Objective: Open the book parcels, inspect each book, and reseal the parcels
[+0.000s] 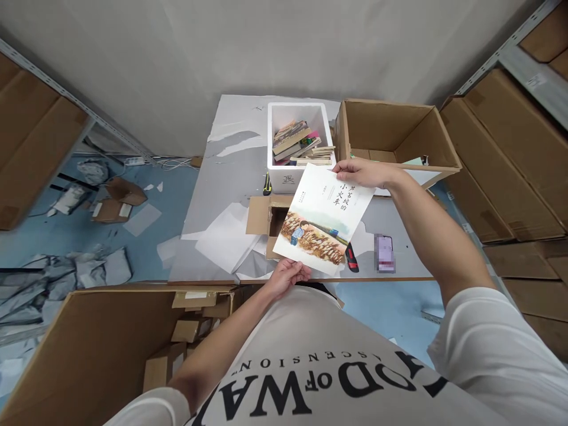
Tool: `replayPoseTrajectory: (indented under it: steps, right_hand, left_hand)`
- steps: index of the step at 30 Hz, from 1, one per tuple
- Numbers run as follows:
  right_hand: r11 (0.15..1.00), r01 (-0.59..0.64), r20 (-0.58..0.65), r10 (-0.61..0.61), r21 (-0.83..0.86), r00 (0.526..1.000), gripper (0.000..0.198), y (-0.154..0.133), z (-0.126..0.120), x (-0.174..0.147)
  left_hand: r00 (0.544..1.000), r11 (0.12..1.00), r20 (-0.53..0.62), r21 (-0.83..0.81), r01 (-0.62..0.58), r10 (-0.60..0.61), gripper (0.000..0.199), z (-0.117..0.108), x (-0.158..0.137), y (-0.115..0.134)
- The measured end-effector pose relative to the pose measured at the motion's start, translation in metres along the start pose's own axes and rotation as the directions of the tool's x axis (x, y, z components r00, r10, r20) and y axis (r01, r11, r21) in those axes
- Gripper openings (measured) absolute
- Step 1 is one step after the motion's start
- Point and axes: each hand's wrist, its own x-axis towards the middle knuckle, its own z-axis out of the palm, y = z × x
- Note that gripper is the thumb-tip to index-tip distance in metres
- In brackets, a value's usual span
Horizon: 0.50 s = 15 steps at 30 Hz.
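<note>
A thin picture book [326,219] with a white and brown illustrated cover is held up between both hands, tilted over the table's front part. My right hand [361,173] grips its top edge near the upper right corner. At the bottom left edge, my left hand [289,278] pinches it, fingers closed. Behind the book, a small open cardboard box [261,216] is partly covered. Under its right side pokes out a red and black tool [351,258], perhaps a box cutter. A white foam box [284,177] holding several books [293,142] stands just beyond.
A large open carton [390,124] stands at the back right of the table [199,207]. A phone [385,253] lies near the front edge. Left of the small box are paper sheets [226,236]. A big carton [119,319] with small boxes stands at lower left; shelves flank both sides.
</note>
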Motion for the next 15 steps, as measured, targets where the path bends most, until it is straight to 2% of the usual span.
replayPoseTrajectory:
  steps: [3, 6, 8, 10, 12, 13, 15]
  right_hand:
    - [0.998, 0.013, -0.051, -0.01, 0.055, 0.999, 0.019, 0.004, -0.001, 0.006]
    - [0.978, 0.024, -0.228, 0.025, 0.208, 0.973, 0.021, 0.012, -0.011, 0.024]
    - [0.949, 0.055, -0.42, 0.086, 0.311, 0.903, 0.023, 0.021, -0.022, 0.049]
    - [0.923, 0.105, -0.603, 0.153, 0.37, 0.783, 0.024, 0.032, -0.032, 0.085]
    - [0.91, 0.137, -0.701, 0.198, 0.391, 0.685, 0.025, 0.042, -0.037, 0.128]
    - [0.91, 0.138, -0.716, 0.206, 0.391, 0.667, 0.025, 0.046, -0.037, 0.15]
    - [0.925, 0.123, -0.703, 0.183, 0.361, 0.687, 0.026, 0.051, -0.031, 0.192]
  left_hand:
    - [0.999, 0.998, -0.031, -0.047, -0.042, 0.04, 0.037, 0.0, 0.006, 0.008]
    - [0.985, 0.984, -0.08, -0.074, -0.16, 0.154, 0.04, -0.002, 0.012, 0.025]
    - [0.97, 0.973, -0.097, -0.039, -0.227, 0.222, 0.048, -0.006, 0.012, 0.036]
    - [0.953, 0.963, -0.138, 0.013, -0.269, 0.269, 0.052, -0.012, 0.008, 0.041]
    - [0.925, 0.952, -0.226, 0.056, -0.301, 0.306, 0.051, -0.02, -0.001, 0.039]
    - [0.903, 0.947, -0.285, 0.071, -0.315, 0.321, 0.051, -0.025, -0.007, 0.036]
    - [0.841, 0.936, -0.417, 0.083, -0.343, 0.346, 0.05, -0.036, -0.019, 0.027]
